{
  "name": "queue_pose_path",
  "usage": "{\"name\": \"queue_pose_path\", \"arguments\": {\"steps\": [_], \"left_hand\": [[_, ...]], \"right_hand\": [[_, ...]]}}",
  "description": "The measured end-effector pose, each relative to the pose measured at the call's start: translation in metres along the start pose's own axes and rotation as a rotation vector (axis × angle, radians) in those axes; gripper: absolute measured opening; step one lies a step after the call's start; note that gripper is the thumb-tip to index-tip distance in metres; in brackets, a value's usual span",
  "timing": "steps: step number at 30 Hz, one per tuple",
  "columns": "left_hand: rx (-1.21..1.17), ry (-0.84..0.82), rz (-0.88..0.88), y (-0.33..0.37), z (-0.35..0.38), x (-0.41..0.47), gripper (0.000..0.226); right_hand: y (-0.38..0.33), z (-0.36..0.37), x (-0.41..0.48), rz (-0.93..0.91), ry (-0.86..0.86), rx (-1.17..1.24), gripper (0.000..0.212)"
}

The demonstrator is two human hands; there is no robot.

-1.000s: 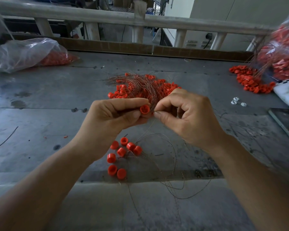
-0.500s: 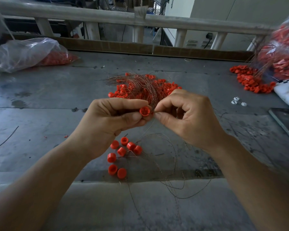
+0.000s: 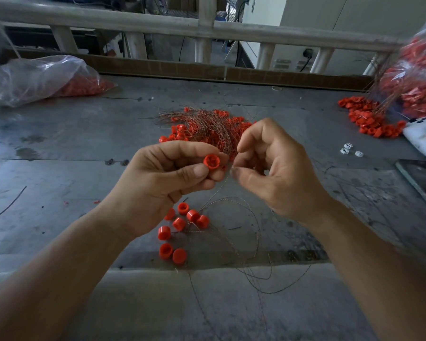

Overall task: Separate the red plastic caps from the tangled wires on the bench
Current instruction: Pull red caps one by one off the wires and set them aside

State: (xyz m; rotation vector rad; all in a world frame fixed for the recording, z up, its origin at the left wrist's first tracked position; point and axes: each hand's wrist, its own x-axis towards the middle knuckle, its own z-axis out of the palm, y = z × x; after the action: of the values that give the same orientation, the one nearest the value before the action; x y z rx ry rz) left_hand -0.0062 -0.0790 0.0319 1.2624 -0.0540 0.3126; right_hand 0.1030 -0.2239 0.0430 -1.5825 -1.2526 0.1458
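Observation:
My left hand (image 3: pixel 167 183) pinches one red cap (image 3: pixel 210 161) between thumb and fingertips, its open side facing me. My right hand (image 3: pixel 278 173) hovers just right of it, thumb and forefinger parted and nothing plainly held. A thin wire (image 3: pixel 214 195) hangs down between the two hands. Behind them lies the tangle of wires with red caps (image 3: pixel 207 126) on the grey bench (image 3: pixel 71 148). Several loose red caps (image 3: pixel 180 223) lie below my left hand, beside loose wires (image 3: pixel 256 244) that curl to the bench's near edge.
A clear bag of red caps (image 3: pixel 35 80) lies at the back left. Another bag (image 3: pixel 418 80) stands at the right with a spilled heap of caps (image 3: pixel 369 119). A white device (image 3: pixel 423 136), small white pieces (image 3: pixel 349 148) and a dark flat panel (image 3: pixel 421 178) sit at the right edge.
My right hand has let go at the cap, drawn slightly right and parted its thumb and forefinger. My left hand has turned the cap's open side toward me.

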Motion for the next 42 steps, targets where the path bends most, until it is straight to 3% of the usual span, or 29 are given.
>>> {"name": "queue_pose_path", "arguments": {"steps": [8, 15, 19, 24, 28, 38, 42], "left_hand": [[-0.083, -0.001, -0.014, -0.002, -0.003, 0.001, 0.02], [-0.125, 0.043, 0.047, -0.001, -0.009, 0.002, 0.02], [-0.158, 0.061, 0.049, 0.0, -0.011, 0.001, 0.02], [-0.153, 0.05, 0.002, -0.002, -0.007, 0.0, 0.021], [-0.159, 0.059, -0.022, -0.003, -0.005, -0.001, 0.021], [-0.161, 0.061, -0.057, -0.002, -0.003, 0.0, 0.02], [-0.155, 0.07, -0.067, -0.002, -0.002, 0.0, 0.02]], "right_hand": [[0.006, 0.003, 0.001, 0.026, -0.069, -0.004, 0.033], [0.012, -0.028, 0.01, 0.097, 0.163, -0.013, 0.017], [0.026, -0.042, 0.015, 0.243, 0.231, -0.126, 0.021], [0.055, -0.05, 0.013, 0.513, 0.053, -0.425, 0.015], [0.068, -0.045, 0.015, 0.433, 0.062, -0.581, 0.003], [0.089, -0.021, 0.025, 0.323, 0.006, -0.752, 0.025], [0.092, -0.018, 0.024, 0.317, 0.035, -0.752, 0.011]]}}
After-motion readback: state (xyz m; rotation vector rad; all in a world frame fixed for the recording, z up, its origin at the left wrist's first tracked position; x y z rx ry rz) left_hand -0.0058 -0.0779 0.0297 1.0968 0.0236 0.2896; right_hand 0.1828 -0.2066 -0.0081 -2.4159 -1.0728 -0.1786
